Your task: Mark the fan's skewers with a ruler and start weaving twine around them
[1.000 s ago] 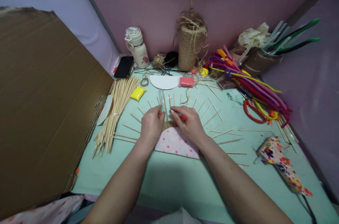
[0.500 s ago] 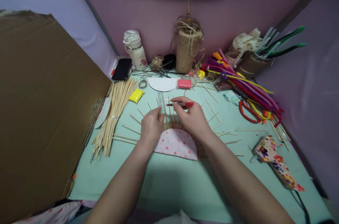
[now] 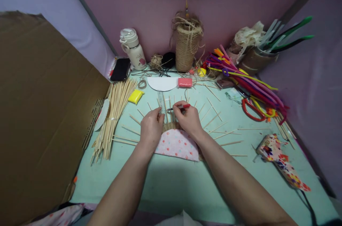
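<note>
A half-round craft piece (image 3: 177, 145) lies in the middle of the table, covered in white cloth with red prints. Twine is woven along its curved edge, and thin wooden sticks (image 3: 130, 129) fan out from it. My left hand (image 3: 151, 126) is closed on a clear ruler (image 3: 161, 102) that lies along the sticks at the top of the arc. In my right hand (image 3: 188, 119) is a red marker (image 3: 182, 107), pinched with its dark tip pointing left, close to a stick beside the ruler. My right hand hides part of the woven edge.
On the left lie a bundle of sticks (image 3: 113, 119) and a yellow packet (image 3: 135, 96). A white half-disc (image 3: 162, 83), a pink block (image 3: 185, 83), a twine roll (image 3: 185, 46) and a bottle (image 3: 135, 50) are behind. Pipe cleaners (image 3: 248, 80), red-handled scissors (image 3: 252, 110) and a patterned glue gun (image 3: 280, 160) lie right.
My right hand has moved slightly down and left with the marker, whose tip is now lower and nearer the ruler. My left hand stays on the ruler. The camera view has shifted slightly.
</note>
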A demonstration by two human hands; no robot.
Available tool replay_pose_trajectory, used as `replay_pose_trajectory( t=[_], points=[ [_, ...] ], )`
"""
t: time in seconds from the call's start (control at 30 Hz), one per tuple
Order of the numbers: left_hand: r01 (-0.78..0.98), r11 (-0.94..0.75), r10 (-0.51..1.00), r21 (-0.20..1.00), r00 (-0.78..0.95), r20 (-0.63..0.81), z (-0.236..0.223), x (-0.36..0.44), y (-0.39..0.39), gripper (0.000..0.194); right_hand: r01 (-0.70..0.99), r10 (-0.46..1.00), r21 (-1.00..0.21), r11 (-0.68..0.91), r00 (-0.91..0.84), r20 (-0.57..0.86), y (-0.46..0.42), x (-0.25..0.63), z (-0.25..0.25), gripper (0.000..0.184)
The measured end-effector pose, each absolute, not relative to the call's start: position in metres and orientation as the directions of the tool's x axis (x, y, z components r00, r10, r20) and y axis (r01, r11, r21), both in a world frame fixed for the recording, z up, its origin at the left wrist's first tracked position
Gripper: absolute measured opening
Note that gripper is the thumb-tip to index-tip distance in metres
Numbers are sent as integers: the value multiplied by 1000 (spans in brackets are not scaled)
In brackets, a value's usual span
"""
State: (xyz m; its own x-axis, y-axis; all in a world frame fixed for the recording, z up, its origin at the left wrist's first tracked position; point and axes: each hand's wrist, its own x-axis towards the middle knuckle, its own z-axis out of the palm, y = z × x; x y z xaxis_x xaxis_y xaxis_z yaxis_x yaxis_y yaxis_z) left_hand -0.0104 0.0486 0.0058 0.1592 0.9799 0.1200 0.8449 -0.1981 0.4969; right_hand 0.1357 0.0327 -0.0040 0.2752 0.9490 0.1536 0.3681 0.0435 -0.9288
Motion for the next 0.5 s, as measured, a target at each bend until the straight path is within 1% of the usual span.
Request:
replay_pose_trajectory(
  t=[0.5],
  points=[
    [837,-204,979,508,165,122,5,-11,48,31,383,949,-923,49,270,162,32,136,-4,16]
  ],
)
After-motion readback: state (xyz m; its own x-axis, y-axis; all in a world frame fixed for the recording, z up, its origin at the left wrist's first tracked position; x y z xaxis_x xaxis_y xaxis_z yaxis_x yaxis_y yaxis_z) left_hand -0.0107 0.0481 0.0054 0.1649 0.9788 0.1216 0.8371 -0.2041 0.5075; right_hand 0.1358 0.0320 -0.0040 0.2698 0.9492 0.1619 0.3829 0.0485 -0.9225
